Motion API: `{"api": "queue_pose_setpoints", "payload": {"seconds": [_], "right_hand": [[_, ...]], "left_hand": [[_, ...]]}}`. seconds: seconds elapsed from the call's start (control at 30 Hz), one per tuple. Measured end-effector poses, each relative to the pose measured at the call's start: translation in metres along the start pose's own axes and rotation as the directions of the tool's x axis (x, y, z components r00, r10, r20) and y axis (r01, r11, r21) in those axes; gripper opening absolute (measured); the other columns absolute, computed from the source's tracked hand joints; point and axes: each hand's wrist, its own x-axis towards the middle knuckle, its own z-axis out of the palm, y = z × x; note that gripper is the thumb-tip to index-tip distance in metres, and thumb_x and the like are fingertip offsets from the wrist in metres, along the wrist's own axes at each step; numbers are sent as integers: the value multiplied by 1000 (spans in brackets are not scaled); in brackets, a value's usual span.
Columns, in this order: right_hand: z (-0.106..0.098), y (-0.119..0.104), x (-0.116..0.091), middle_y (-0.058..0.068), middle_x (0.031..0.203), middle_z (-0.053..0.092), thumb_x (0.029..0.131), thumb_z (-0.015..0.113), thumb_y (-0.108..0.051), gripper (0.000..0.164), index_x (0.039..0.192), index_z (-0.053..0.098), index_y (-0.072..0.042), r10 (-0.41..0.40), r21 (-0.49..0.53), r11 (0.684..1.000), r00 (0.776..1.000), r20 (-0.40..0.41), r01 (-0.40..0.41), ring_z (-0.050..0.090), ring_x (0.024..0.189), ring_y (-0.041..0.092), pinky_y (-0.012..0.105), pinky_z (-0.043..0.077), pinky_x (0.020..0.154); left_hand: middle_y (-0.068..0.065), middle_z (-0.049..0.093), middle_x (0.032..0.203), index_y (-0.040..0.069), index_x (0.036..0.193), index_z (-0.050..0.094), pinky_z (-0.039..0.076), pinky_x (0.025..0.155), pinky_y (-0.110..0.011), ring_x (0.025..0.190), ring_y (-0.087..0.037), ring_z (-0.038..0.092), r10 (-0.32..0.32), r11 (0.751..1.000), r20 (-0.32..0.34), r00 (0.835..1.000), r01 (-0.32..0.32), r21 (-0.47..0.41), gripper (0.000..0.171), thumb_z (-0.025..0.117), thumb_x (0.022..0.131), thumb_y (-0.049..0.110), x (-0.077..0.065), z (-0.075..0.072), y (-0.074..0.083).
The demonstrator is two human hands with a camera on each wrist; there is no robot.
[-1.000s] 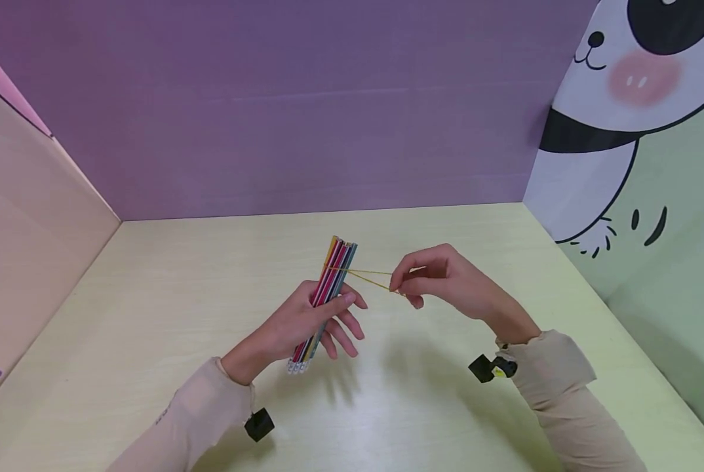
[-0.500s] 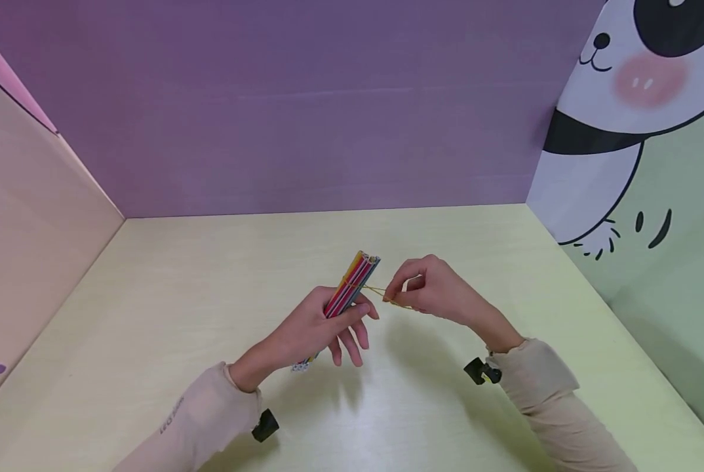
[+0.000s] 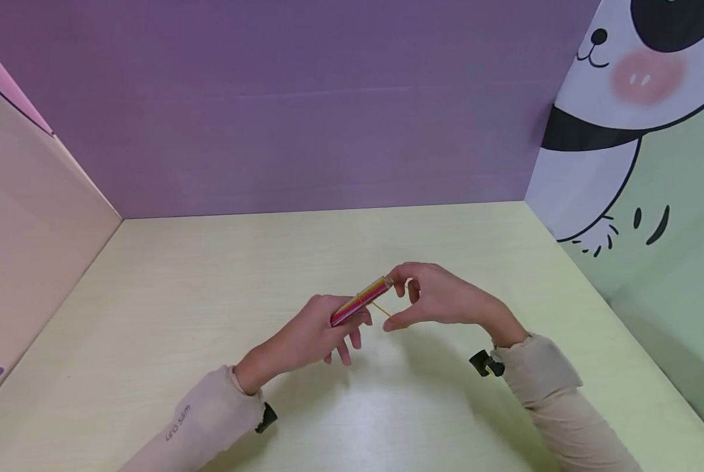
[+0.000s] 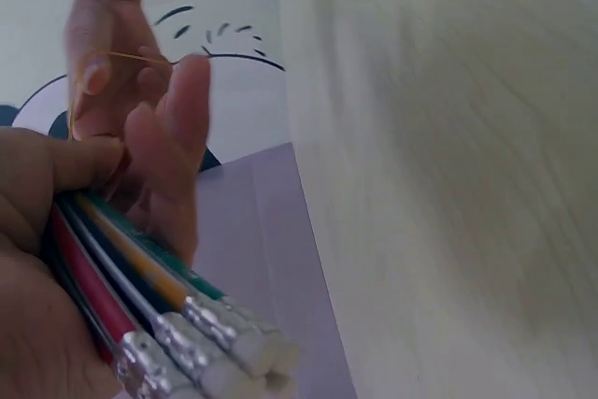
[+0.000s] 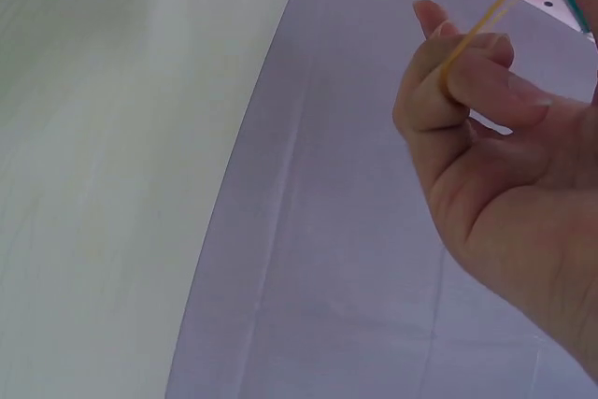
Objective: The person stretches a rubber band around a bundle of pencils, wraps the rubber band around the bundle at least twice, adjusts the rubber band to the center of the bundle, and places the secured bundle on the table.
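Observation:
My left hand [image 3: 311, 334] grips a bundle of coloured pencils [image 3: 358, 303], tilted with its far end up to the right. Silver ferrules and white erasers [image 4: 229, 380] show at its near end in the left wrist view. A yellow rubber band [image 3: 381, 309] runs round the bundle and out to my right hand [image 3: 446, 295]. There the band is stretched over bent fingers, with thumb and forefinger spread apart. The forefinger lies right at the pencils' far end. In the right wrist view the rubber band [image 5: 491, 16] hooks round a bent digit.
Both hands are above a pale wooden table [image 3: 222, 262]. A purple panel [image 3: 328, 131] stands at the back, a pinkish panel [image 3: 27, 216] at the left, and a green panel with a cartoon animal [image 3: 670, 249] at the right.
The bundle has tipped lower to the right. My right hand has come in to its far end, and its thumb and forefinger have spread from a pinch, slackening then widening the band.

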Motion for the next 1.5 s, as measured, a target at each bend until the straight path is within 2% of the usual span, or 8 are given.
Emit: {"api": "queue_pose_setpoints", "payload": {"seconds": [0.17, 0.47, 0.67, 0.8, 0.9, 1.17, 1.4, 1.5], "right_hand": [[2, -5, -2, -1, 94, 57, 71, 90, -40, 57, 115, 64, -14, -72, -78, 994, 997, -20, 70, 55, 73, 20, 29, 47, 61], [9, -21, -7, -2, 88, 52, 72, 89, -40, 53, 111, 66, -13, -43, -245, 969, 996, -77, 22, 50, 78, 15, 29, 46, 67], [19, -35, -14, -4, 89, 54, 72, 89, -37, 51, 110, 68, -10, -67, -423, 906, 989, -132, 5, 49, 63, 10, 25, 46, 60], [31, -45, -18, -4, 79, 47, 73, 89, -35, 40, 94, 65, -10, -126, -588, 809, 981, -150, 14, 43, 52, 9, 23, 40, 50], [42, -51, -21, -3, 75, 41, 74, 88, -34, 39, 83, 59, -10, -167, -687, 726, 975, -147, 21, 41, 50, 10, 22, 37, 45], [65, -58, -23, 3, 74, 41, 78, 85, -15, 35, 88, 54, -3, -268, -810, 587, 943, -198, -3, 34, 46, 12, 21, 34, 39], [73, -66, -24, 10, 93, 57, 83, 81, -19, 57, 123, 49, 6, -294, -760, 648, 938, -186, 52, 39, 43, 14, 22, 37, 41], [71, -69, -24, 7, 83, 57, 87, 77, -19, 48, 123, 51, 0, -336, -745, 660, 924, -181, 94, 39, 44, 14, 22, 37, 42]], "left_hand": [[-15, 66, 78, -3, 107, 63, 53, 45, -32, 53, -24, 69, -69, 991, 67, 995, 60, 118, 11, 57, 98, -3, 1, 6, -5], [-3, 58, 65, 3, 94, 62, 49, 45, -27, 42, -13, 61, -111, 923, -4, 994, 104, 369, 8, 62, 92, -5, -1, 10, -2], [4, 50, 58, 9, 82, 60, 38, 41, -23, 42, -6, 44, -40, 796, -95, 995, 89, 598, 14, 65, 90, -2, -4, 13, -1], [4, 46, 56, 11, 78, 57, 34, 41, -24, 48, -11, 36, 40, 691, -148, 988, 80, 718, 20, 68, 85, -4, -9, 18, 2], [3, 45, 55, 11, 75, 54, 33, 41, -25, 48, -12, 35, 68, 654, -166, 984, 82, 752, 23, 68, 84, -5, -11, 22, 4], [0, 41, 53, 11, 72, 46, 26, 40, -24, 49, -12, 27, 62, 622, -253, 965, 161, 766, 29, 66, 83, -7, -11, 18, 2], [0, 45, 53, 9, 77, 52, 31, 40, -27, 47, -14, 34, 27, 621, -318, 948, 233, 749, 21, 66, 86, -3, -7, 7, 0], [0, 44, 52, 10, 76, 51, 31, 40, -27, 47, -14, 33, 29, 635, -329, 944, 236, 735, 22, 65, 87, -3, -7, 2, -1]]}}
